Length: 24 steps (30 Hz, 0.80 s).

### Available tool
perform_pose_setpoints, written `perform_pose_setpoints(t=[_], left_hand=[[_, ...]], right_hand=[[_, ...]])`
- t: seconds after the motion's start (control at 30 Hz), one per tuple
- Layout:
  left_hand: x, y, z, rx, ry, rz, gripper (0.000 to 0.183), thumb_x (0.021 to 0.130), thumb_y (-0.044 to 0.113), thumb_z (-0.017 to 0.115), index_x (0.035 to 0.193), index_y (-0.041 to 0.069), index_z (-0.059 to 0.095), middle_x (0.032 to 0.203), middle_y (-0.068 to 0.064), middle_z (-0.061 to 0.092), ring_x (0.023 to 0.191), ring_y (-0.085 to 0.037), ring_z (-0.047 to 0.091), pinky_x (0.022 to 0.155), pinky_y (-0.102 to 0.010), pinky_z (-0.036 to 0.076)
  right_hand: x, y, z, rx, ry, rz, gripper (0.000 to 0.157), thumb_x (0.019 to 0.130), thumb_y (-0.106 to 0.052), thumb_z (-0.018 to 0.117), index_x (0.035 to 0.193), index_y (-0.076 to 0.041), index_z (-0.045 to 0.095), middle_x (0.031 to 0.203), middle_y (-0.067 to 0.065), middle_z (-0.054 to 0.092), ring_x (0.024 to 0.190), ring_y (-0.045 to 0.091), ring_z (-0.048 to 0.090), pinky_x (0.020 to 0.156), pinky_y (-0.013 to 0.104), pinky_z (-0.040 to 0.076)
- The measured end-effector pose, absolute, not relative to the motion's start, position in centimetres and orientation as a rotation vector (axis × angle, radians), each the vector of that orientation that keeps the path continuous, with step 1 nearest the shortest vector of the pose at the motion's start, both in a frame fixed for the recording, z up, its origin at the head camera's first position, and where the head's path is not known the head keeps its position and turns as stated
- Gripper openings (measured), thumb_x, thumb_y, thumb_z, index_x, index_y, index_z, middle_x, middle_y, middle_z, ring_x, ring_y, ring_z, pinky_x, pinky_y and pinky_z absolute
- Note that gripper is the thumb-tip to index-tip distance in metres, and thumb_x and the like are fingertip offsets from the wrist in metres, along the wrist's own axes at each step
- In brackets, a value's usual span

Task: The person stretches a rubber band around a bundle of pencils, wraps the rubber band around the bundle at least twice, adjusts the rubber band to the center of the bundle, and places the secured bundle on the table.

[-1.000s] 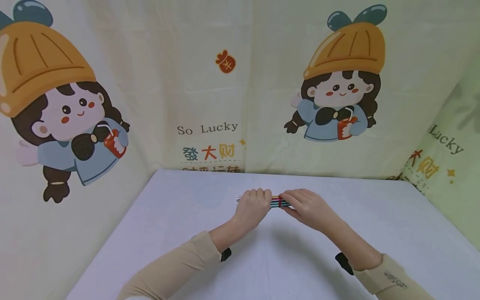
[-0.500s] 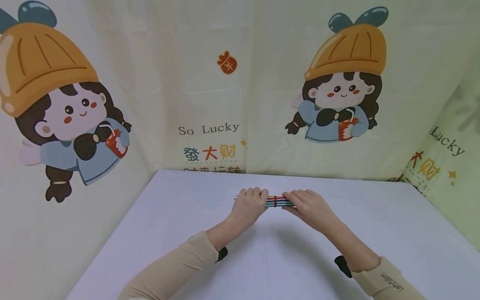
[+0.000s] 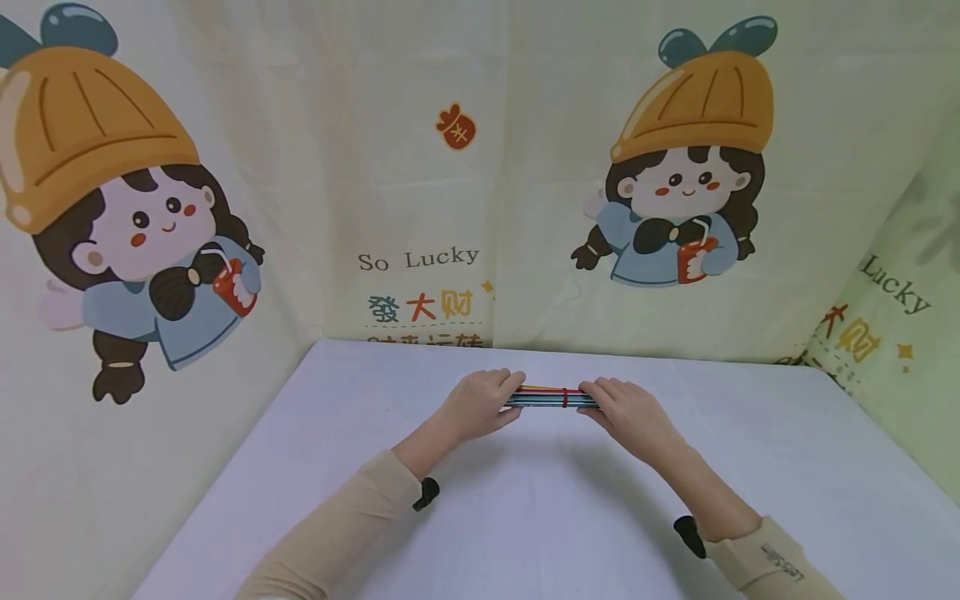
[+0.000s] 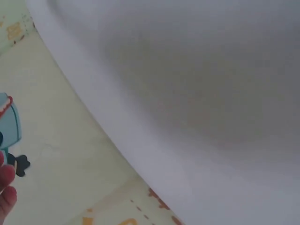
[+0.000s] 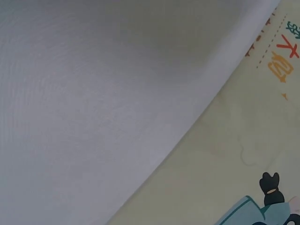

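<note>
In the head view, a bundle of slim coloured sticks, mostly teal with some yellow and red, lies level between both hands above the table. A thin red band goes round it, nearer the right hand. The left hand pinches the bundle's left end between fingers and thumb. At the other end, the right hand grips it with the thumb below, hiding the tip. Only a few left fingertips show at the edge of the left wrist view. Neither wrist view shows the sticks, so their exact kind cannot be told.
A white-covered table spreads under the hands. Behind it hangs a cream printed curtain with cartoon figures and lettering, which also runs along both sides. Dark wrist devices sit under the forearms.
The left hand has moved left and turned from a fist round the bundle to a pinch at its left end, baring more sticks. The right hand and band shifted slightly.
</note>
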<state>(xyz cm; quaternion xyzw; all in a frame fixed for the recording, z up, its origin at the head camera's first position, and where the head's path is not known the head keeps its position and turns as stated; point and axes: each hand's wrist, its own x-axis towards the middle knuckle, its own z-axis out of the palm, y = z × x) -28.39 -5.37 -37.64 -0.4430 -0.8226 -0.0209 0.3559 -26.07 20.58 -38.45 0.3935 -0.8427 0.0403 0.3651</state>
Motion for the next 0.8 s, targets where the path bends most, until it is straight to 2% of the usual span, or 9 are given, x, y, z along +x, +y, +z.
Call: perform_pose_setpoints(t=[0.13,0.27,0.37,0.6,0.8], left_hand=[[-29.0,-6.1,-38.0,-1.215,-2.123,-0.115,0.029,0.077,0.025,0.067,0.098,0.008,0.056,0.076,0.001,0.054,0.059,-0.01,0.049,0.056,-0.023,0.043],[-29.3,-6.3,-38.4,-1.247,-2.188,-0.074,0.031,0.08,0.028,0.064,0.103,0.009,0.057,0.082,0.001,0.058,0.066,-0.011,0.053,0.059,-0.025,0.043],[-29.3,-6.3,-38.9,-1.244,-2.261,0.05,0.032,0.083,0.031,0.06,0.107,0.011,0.056,0.088,0.001,0.059,0.073,-0.011,0.056,0.062,-0.026,0.043],[-28.9,-5.8,-40.4,-1.225,-2.438,0.343,0.036,0.088,0.037,0.054,0.115,0.014,0.047,0.099,0.001,0.057,0.086,-0.014,0.055,0.072,-0.029,0.043],[-28.3,-5.3,-41.6,-1.186,-2.545,0.49,0.037,0.089,0.039,0.052,0.117,0.017,0.042,0.103,0.003,0.055,0.091,-0.012,0.053,0.072,-0.026,0.039]], right_hand=[[-26.3,21.0,-38.9,0.989,-2.256,0.106,0.047,0.094,-0.045,0.028,0.101,-0.007,0.055,0.082,0.0,0.054,0.067,0.014,0.05,0.059,0.029,0.045],[-26.4,21.0,-39.3,0.972,-2.37,0.091,0.029,0.09,-0.034,0.052,0.103,-0.008,0.053,0.084,-0.001,0.052,0.068,0.013,0.048,0.059,0.029,0.044],[-26.5,20.8,-39.7,0.959,-2.471,0.084,0.03,0.08,-0.021,0.068,0.104,-0.01,0.051,0.084,-0.002,0.049,0.068,0.013,0.046,0.06,0.029,0.043],[-26.6,20.4,-41.1,0.997,-2.574,0.023,0.03,0.083,-0.019,0.065,0.107,-0.009,0.05,0.086,-0.001,0.045,0.074,0.015,0.046,0.062,0.03,0.042],[-26.4,20.2,-42.2,1.052,-2.617,-0.031,0.031,0.084,-0.015,0.063,0.11,-0.007,0.047,0.086,0.002,0.041,0.074,0.018,0.044,0.059,0.028,0.041]])
